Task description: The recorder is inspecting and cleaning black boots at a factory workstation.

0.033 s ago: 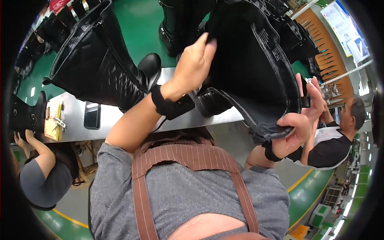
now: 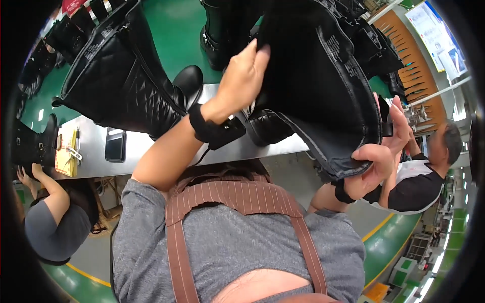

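A tall black boot (image 2: 308, 76) is in front of me, its wide shaft opening toward me and its zipped side edge spread. My left hand (image 2: 242, 81) is closed at the left edge of the shaft; its fingertips are partly lost against the black material. With the thumb inside the rim and the fingers outside, my right hand (image 2: 380, 159) grips the lower right of the opening. Another tall boot with a quilted shaft (image 2: 136, 93) leans on the metal table (image 2: 93, 159) to my left.
A black phone (image 2: 115, 145) and a yellow pad (image 2: 66, 154) with a clip lie at the table's left. More black boots (image 2: 214, 38) stand beyond. One co-worker (image 2: 63, 222) handles a boot at far left; another person (image 2: 419, 177) is at right, near an orange rack (image 2: 404, 55).
My left hand has shifted very slightly along the boot's edge. The right hand keeps its hold, and the boot is almost still.
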`<state>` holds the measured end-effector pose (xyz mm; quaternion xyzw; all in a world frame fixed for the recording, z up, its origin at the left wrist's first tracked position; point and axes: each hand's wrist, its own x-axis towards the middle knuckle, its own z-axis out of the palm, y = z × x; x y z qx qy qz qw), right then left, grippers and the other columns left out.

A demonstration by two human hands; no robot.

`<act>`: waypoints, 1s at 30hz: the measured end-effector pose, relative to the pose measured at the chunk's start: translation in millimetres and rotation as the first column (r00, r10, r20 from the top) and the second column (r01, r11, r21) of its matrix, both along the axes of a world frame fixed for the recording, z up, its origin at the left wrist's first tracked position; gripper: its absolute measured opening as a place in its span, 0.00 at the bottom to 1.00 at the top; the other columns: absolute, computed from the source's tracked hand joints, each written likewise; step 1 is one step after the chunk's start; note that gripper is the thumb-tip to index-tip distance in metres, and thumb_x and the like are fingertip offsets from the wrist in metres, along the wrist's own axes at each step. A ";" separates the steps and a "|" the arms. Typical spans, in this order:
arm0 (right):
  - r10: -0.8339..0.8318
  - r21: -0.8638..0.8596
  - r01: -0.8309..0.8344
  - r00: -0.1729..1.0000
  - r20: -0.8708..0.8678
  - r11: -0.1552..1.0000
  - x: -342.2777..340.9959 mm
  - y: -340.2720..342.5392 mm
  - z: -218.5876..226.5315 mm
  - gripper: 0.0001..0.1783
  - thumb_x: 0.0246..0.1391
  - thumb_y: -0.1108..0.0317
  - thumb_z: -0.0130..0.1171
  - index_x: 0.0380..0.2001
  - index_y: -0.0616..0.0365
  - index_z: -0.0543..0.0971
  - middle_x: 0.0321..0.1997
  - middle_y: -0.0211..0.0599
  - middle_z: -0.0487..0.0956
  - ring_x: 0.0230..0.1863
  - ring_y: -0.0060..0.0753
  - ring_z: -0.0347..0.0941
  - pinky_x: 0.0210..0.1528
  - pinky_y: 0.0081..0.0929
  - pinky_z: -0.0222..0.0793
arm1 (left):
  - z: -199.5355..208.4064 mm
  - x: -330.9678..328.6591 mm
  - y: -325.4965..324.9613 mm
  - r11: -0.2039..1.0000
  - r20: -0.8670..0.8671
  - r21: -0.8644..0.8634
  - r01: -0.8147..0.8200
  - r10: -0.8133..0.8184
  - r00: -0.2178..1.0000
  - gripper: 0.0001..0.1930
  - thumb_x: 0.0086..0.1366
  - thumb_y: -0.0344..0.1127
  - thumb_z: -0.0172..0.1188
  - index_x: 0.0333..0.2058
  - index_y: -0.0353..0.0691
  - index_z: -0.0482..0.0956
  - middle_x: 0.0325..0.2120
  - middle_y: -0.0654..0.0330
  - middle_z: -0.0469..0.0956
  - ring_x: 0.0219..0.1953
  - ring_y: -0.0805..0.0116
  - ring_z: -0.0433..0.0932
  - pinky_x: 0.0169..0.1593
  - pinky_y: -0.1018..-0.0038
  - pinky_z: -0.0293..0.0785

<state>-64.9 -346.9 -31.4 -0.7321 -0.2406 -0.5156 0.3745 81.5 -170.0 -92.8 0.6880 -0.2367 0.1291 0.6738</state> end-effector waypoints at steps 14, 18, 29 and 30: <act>-0.034 0.294 0.031 0.999 0.004 0.955 45.0 -1.2 -35.9 0.39 0.56 0.74 0.62 0.67 0.58 0.55 0.63 0.45 0.63 0.55 0.35 0.67 0.53 0.28 0.70 | -95.2 -20.7 52.7 0.972 -0.303 0.232 0.017 0.056 0.951 0.23 0.55 0.26 0.61 0.51 0.37 0.72 0.39 0.62 0.76 0.43 0.73 0.75 0.46 0.75 0.73; 0.288 0.592 -0.207 0.957 -0.044 0.779 30.8 -10.4 -99.1 0.32 0.58 0.72 0.53 0.66 0.65 0.58 0.59 0.42 0.67 0.59 0.35 0.65 0.60 0.34 0.64 | -129.9 -32.2 54.1 0.876 -0.750 0.214 0.433 -0.137 0.647 0.19 0.61 0.35 0.67 0.47 0.33 0.73 0.30 0.63 0.78 0.27 0.76 0.78 0.26 0.79 0.70; 0.318 0.349 -0.003 0.416 -0.852 0.937 27.7 12.3 -201.5 0.27 0.45 0.69 0.74 0.49 0.65 0.78 0.46 0.38 0.83 0.47 0.30 0.78 0.52 0.28 0.73 | -148.0 2.1 49.8 0.656 -0.782 0.093 0.749 -0.418 0.463 0.10 0.69 0.38 0.61 0.33 0.38 0.81 0.22 0.66 0.79 0.21 0.81 0.73 0.25 0.82 0.65; 0.316 0.344 -0.010 0.420 -0.851 0.939 27.8 14.4 -198.2 0.25 0.45 0.69 0.74 0.47 0.65 0.79 0.44 0.38 0.84 0.45 0.29 0.80 0.51 0.28 0.73 | -146.0 2.6 51.6 0.659 -0.807 0.044 0.751 -0.419 0.415 0.10 0.69 0.38 0.61 0.32 0.38 0.81 0.21 0.67 0.78 0.21 0.81 0.73 0.24 0.83 0.64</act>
